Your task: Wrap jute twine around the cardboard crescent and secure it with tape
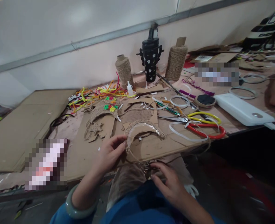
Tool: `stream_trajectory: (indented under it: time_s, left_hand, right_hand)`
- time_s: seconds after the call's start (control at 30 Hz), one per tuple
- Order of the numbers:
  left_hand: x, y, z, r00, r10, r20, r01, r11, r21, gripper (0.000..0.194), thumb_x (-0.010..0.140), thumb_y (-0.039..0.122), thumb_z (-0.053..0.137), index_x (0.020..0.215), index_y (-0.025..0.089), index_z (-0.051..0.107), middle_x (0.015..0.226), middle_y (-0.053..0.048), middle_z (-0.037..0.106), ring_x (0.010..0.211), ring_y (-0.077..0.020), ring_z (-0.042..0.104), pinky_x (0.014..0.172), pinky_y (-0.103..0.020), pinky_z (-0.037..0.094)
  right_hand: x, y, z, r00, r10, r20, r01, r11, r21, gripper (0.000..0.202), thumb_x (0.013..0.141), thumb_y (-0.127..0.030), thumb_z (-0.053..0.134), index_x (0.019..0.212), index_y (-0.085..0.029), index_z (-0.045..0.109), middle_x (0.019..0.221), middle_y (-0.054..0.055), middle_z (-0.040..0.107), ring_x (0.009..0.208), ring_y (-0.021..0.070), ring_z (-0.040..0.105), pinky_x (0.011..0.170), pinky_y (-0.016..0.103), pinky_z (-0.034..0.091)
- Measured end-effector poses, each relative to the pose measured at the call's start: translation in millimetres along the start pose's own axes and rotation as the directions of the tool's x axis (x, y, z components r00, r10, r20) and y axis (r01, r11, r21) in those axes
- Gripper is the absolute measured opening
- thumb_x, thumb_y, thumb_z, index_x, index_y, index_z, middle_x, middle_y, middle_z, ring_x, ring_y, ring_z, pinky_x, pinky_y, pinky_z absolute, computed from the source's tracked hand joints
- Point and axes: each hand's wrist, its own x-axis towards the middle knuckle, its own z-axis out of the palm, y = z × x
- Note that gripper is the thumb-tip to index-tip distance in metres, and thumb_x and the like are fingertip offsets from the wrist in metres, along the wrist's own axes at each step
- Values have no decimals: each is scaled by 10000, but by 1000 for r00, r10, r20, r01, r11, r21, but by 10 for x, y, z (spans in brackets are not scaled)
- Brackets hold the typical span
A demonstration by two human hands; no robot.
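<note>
Pinching the twine-edged crescent (142,125) at its left end, the left hand (112,153) seems to steady it on the cardboard (151,150); the right hand (166,179) curls separately by the near edge (whether gripping, I cannot tell).

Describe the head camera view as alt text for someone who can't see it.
A person's left hand touches the left side of a twine-trimmed crescent on cardboard; the right hand is near the front edge. Scissors lie to the right, with two twine spools and a black tumbler standing behind.
</note>
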Motion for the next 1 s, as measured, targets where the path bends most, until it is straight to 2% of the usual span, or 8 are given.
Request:
stream_trajectory:
  time_s: [0.2,0.37,0.47,0.67,0.77,0.83,0.93,1.0]
  left_hand:
    - [3,38,-25,985,167,-30,-145,918,369,281,779,306,611,1007,152,666,848,-74,714,706,-158,629,612,-242,472]
    - [-89,32,-67,963,241,-123,-141,836,530,260,775,340,602,939,156,685,829,-77,736,638,-167,640,565,-256,483]
    - [-199,-1,-76,930,336,-150,-173,759,628,194,787,337,604,875,191,696,778,-41,734,569,-147,618,552,-254,485]
    - [-352,-18,-31,871,491,-28,-369,690,623,104,808,248,591,810,219,691,718,-19,725,624,-154,663,589,-246,515]
    - [-359,-64,-38,849,527,25,-437,676,593,99,814,199,584,831,226,678,706,-8,716,596,-143,657,581,-239,522]
    - [-355,-107,-49,814,576,72,-505,641,579,130,805,151,589,878,235,656,733,0,716,620,-135,663,598,-224,521]
    - [-346,-135,-54,748,638,183,-612,556,563,215,789,102,591,948,244,615,749,10,712,650,-125,667,630,-208,512]
    - [-336,-117,-51,727,648,227,-643,525,557,206,793,111,583,951,243,599,723,13,708,632,-124,666,617,-201,509]
  right_hand:
    - [-37,83,-108,998,8,60,-9,1000,3,196,862,-254,489,975,-194,638,904,80,698,842,195,656,738,312,524]
    - [-31,93,-239,995,-29,98,27,999,18,172,875,-234,485,947,-201,637,894,75,699,850,182,657,749,294,525]
    - [-20,64,-338,988,-86,130,84,996,25,160,885,-213,479,962,-200,618,918,70,702,883,172,653,775,277,521]
    - [104,-116,-628,953,-241,184,249,968,-20,135,868,-158,493,930,-232,587,805,27,690,748,136,654,687,222,512]
    - [192,-204,-793,943,-313,113,324,942,-91,178,835,-116,518,932,-251,582,795,7,698,729,131,667,683,208,519]
    - [225,-240,-886,939,-341,44,343,927,-154,193,817,-112,539,933,-259,589,785,-1,705,713,136,674,656,205,528]
    - [241,-242,-981,953,-260,-154,218,944,-249,183,829,-109,530,900,-259,607,787,5,699,729,151,673,666,234,535]
    - [267,-198,-1030,923,-229,-309,129,941,-312,185,833,-97,528,889,-250,616,808,11,690,752,159,666,706,262,531]
